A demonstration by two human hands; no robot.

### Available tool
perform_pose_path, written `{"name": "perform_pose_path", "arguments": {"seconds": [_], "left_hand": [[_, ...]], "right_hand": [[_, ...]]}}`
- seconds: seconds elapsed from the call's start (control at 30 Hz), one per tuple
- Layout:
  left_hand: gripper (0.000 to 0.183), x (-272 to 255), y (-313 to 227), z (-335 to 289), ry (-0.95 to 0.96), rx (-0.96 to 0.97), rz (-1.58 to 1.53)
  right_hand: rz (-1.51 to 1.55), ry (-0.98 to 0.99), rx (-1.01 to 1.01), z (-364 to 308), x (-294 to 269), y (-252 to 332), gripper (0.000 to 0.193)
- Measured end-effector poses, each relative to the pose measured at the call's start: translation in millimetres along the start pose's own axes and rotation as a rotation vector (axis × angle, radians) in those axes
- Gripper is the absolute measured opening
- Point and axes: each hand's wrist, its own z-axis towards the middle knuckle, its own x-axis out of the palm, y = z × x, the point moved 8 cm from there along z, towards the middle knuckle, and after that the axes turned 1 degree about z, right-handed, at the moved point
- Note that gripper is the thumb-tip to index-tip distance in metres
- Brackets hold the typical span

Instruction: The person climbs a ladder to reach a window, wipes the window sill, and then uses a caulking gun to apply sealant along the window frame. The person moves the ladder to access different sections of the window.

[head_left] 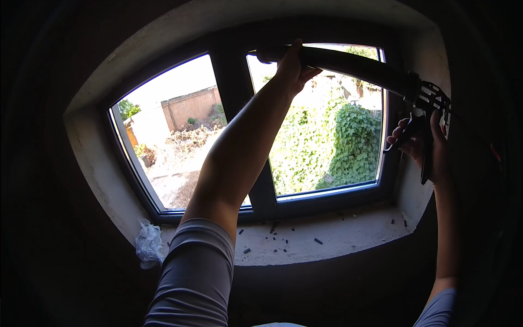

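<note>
A long dark caulking gun (357,66) lies nearly level across the top of the right window pane. Its nozzle end points left, near the dark central frame post (235,90). My left hand (293,71) supports the barrel close to that front end, the thumb side wrapped round it and some fingers extended. On the right, my right hand (422,143) is closed round the handle and trigger beside the window recess. Shadow hides the barrel's detail and exactly where the nozzle tip meets the frame.
The window sits in a pale, deep plaster recess (417,180). Several small dark pieces lie scattered on the sill (348,231). A crumpled clear plastic bag (148,244) rests at the sill's left end. Greenery (354,141) and a brick wall (192,107) show outside.
</note>
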Motion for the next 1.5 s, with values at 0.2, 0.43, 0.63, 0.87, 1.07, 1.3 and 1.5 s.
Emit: {"name": "perform_pose_path", "arguments": {"seconds": [0.2,0.43,0.63,0.87,1.07,1.3,1.5], "left_hand": [[0.054,0,6,-4,-0.057,-0.014,-0.001],[0.052,-1,13,-14,-0.102,-0.044,-0.042],[0.049,-1,29,-28,-0.124,-0.065,-0.13],[0.045,-8,62,-58,-0.168,-0.114,-0.232],[0.052,-18,104,-93,-0.222,-0.169,-0.216],[0.05,-32,151,-137,-0.309,-0.233,-0.289],[0.05,-38,183,-173,-0.331,-0.26,-0.328]], "right_hand": [[-0.199,-0.06,0.014,1,-11,9,0.08],[-0.301,-0.115,0.022,-3,-18,15,0.08],[-0.462,-0.091,0.027,-11,-23,20,0.086],[-0.543,-0.146,0.019,-29,-38,16,0.08],[-0.577,-0.122,0.064,-51,-46,1,0.079],[-0.651,-0.105,0.14,-84,-64,-27,0.077],[-0.626,-0.133,0.2,-111,-81,-56,0.074]]}}
